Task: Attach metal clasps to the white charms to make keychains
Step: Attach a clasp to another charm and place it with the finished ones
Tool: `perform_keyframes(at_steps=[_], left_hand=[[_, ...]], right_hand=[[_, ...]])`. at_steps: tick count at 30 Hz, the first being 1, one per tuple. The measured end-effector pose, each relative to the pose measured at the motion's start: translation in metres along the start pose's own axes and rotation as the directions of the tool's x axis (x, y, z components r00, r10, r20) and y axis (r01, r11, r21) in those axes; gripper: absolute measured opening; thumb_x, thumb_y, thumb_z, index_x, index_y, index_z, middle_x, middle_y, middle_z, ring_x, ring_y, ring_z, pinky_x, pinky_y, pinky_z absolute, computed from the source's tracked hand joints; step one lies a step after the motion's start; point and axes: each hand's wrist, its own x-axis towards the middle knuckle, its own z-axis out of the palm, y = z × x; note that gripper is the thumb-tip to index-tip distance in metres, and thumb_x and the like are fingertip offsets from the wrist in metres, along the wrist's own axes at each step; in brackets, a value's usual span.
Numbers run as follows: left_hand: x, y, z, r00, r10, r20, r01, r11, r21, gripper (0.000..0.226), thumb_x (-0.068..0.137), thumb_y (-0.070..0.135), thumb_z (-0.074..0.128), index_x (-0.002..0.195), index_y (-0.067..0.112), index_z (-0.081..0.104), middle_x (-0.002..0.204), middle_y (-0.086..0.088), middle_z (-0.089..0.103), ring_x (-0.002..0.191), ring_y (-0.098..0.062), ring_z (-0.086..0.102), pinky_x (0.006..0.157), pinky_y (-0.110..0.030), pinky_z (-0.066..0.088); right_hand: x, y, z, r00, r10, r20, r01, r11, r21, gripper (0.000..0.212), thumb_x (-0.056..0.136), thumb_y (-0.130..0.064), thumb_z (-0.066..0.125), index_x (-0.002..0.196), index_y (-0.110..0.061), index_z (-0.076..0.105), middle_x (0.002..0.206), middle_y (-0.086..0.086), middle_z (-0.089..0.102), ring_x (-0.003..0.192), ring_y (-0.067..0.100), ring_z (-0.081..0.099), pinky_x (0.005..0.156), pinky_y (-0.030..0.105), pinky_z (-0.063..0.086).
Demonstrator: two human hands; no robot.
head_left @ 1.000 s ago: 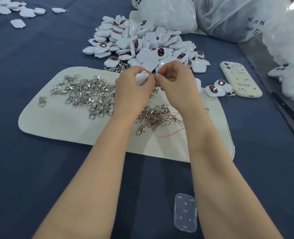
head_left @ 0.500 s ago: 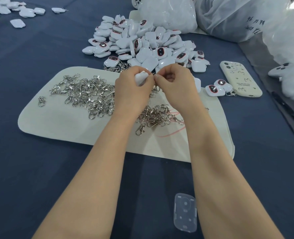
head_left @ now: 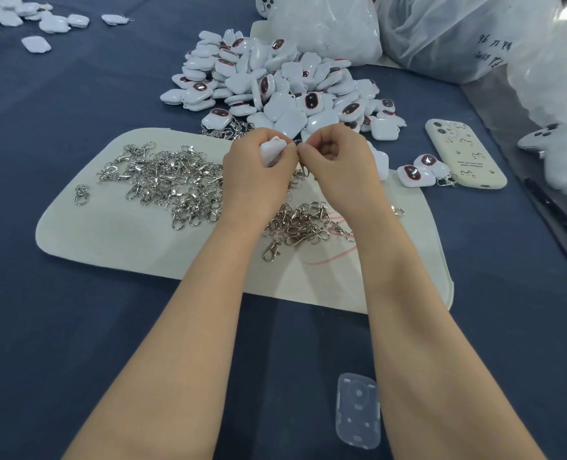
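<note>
My left hand [head_left: 259,174] grips a white charm [head_left: 271,151] above the cream mat [head_left: 109,227]. My right hand [head_left: 340,167] meets it fingertip to fingertip and pinches a metal clasp [head_left: 303,170] that hangs just below the fingers, mostly hidden. Loose metal clasps [head_left: 169,184] lie heaped on the mat to the left, and a smaller bunch of clasps [head_left: 303,225] lies under my wrists. A big pile of white charms [head_left: 275,84] sits just beyond my hands.
A cream phone [head_left: 464,154] lies at the right with two charms with clasps [head_left: 418,171] beside it. Plastic bags [head_left: 441,31] stand at the back right. More white charms [head_left: 36,24] are scattered far left. A clear plastic piece [head_left: 358,410] lies near me on the blue cloth.
Both hands stay together at the same spot; the fingers have shifted only slightly around the charm and clasp.
</note>
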Motion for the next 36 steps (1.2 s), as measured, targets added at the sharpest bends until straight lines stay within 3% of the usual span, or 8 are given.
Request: perform_keyframes(at_steps=[5, 9, 24, 36], left_hand=[[-0.0003, -0.0006, 0.0003, 1.0, 0.022, 0.011, -0.023, 1.0, 0.017, 0.003, 0.084, 0.014, 0.063, 0.082, 0.015, 0.065, 0.07, 0.008, 0.061, 0.063, -0.007, 0.054, 0.056, -0.013, 0.04], [-0.0011, -0.0005, 0.0006, 1.0, 0.032, 0.0, -0.032, 0.999, 0.037, 0.004, 0.084, 0.014, 0.063, 0.081, 0.016, 0.064, 0.067, 0.013, 0.058, 0.056, 0.005, 0.052, 0.052, -0.005, 0.035], [-0.0026, -0.0001, 0.001, 0.999, 0.047, 0.006, -0.048, 0.997, 0.061, 0.005, 0.084, 0.014, 0.063, 0.08, 0.018, 0.064, 0.068, 0.014, 0.059, 0.06, 0.001, 0.053, 0.054, -0.007, 0.036], [-0.0023, 0.0006, 0.0001, 0.999, 0.049, 0.006, -0.049, 0.997, 0.057, 0.007, 0.084, 0.013, 0.063, 0.079, 0.017, 0.063, 0.067, 0.015, 0.058, 0.057, 0.008, 0.052, 0.054, -0.005, 0.034]], right_hand=[[0.0004, -0.0008, 0.0001, 1.0, 0.006, -0.008, -0.006, 1.0, -0.004, 0.008, 0.084, -0.012, 0.061, 0.08, -0.017, 0.056, 0.067, -0.007, 0.056, 0.059, 0.004, 0.048, 0.057, 0.013, 0.039], [0.0004, 0.0007, 0.0012, 1.0, 0.014, -0.014, -0.014, 1.0, -0.024, 0.01, 0.084, -0.013, 0.061, 0.078, -0.019, 0.054, 0.065, -0.009, 0.054, 0.057, 0.003, 0.046, 0.056, 0.013, 0.038], [0.0018, 0.001, 0.0012, 1.0, 0.012, -0.026, -0.013, 0.999, -0.039, 0.006, 0.083, -0.013, 0.061, 0.079, -0.017, 0.058, 0.062, -0.011, 0.053, 0.052, 0.0, 0.044, 0.053, 0.01, 0.036], [0.0007, 0.0008, 0.0019, 0.999, 0.011, -0.035, -0.012, 1.0, -0.027, 0.007, 0.083, -0.011, 0.061, 0.078, -0.016, 0.059, 0.061, -0.011, 0.054, 0.049, -0.003, 0.044, 0.052, 0.009, 0.036]])
